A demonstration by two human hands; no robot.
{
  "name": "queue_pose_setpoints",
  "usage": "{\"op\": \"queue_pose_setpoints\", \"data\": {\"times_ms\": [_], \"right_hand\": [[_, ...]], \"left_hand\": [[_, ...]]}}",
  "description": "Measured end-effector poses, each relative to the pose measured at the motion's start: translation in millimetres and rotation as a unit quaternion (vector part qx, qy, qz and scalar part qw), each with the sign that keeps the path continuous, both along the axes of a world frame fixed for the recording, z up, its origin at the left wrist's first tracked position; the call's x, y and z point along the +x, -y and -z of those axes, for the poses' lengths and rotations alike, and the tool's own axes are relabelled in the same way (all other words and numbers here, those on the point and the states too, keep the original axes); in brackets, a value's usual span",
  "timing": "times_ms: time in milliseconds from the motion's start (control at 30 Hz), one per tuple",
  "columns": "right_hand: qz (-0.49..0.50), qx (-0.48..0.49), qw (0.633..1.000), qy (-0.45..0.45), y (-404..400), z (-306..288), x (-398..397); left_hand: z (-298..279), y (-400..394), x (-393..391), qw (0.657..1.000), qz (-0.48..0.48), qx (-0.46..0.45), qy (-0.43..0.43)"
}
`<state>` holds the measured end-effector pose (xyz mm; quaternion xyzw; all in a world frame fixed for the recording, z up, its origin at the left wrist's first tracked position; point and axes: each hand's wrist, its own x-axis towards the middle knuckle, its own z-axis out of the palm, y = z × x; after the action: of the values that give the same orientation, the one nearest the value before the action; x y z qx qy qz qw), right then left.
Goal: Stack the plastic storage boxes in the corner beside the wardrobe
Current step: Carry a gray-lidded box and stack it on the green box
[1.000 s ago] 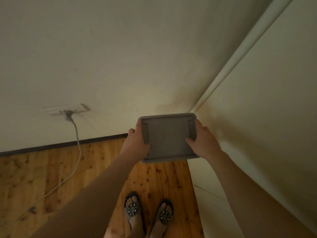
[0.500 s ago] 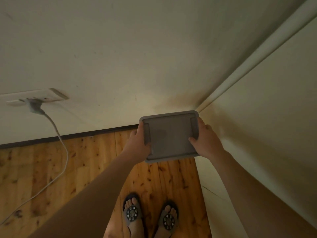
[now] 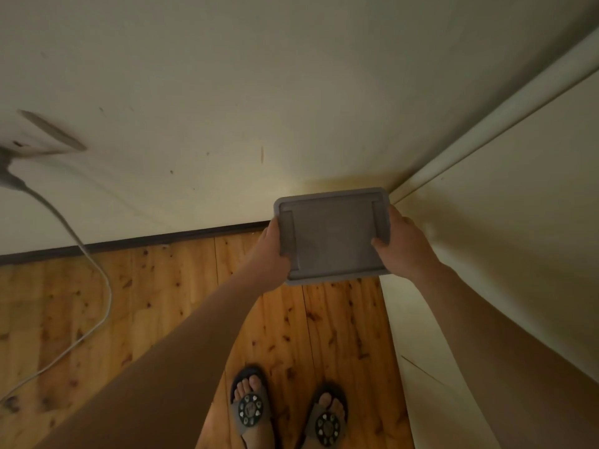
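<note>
Gripping the grey box point(image 3: 332, 233) by its short sides above the floor point(image 3: 162, 303), fingers curled round the rims, the left hand point(image 3: 270, 251) and right hand point(image 3: 400, 244) could knock it against the wardrobe point(image 3: 502, 238) alongside and lose it.

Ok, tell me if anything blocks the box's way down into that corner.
Nothing visible does. The grey box hangs over the corner between wall and wardrobe; the floor directly beneath is hidden by it.

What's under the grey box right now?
Below the grey box, held by the left hand and right hand, wooden floor shows. The corner floor directly beneath it is covered.
</note>
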<state>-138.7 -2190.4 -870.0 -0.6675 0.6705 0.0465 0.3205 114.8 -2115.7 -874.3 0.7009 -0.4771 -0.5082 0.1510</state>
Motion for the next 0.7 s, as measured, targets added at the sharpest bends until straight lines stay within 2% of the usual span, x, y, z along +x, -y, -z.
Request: {"op": "queue_pose_setpoints", "data": {"times_ms": [433, 700], "right_hand": [[0.025, 0.037, 0.997, 0.063, 2.7, 61.0, -2.8], [0.026, 0.042, 0.998, 0.042, 8.5, 100.3, -5.2]], "left_hand": [[59.1, 5.6, -2.7, 1.0, -0.003, 0.009, -0.028], [94.6, 9.9, -3.9, 0.999, -0.003, 0.018, -0.045]]}}
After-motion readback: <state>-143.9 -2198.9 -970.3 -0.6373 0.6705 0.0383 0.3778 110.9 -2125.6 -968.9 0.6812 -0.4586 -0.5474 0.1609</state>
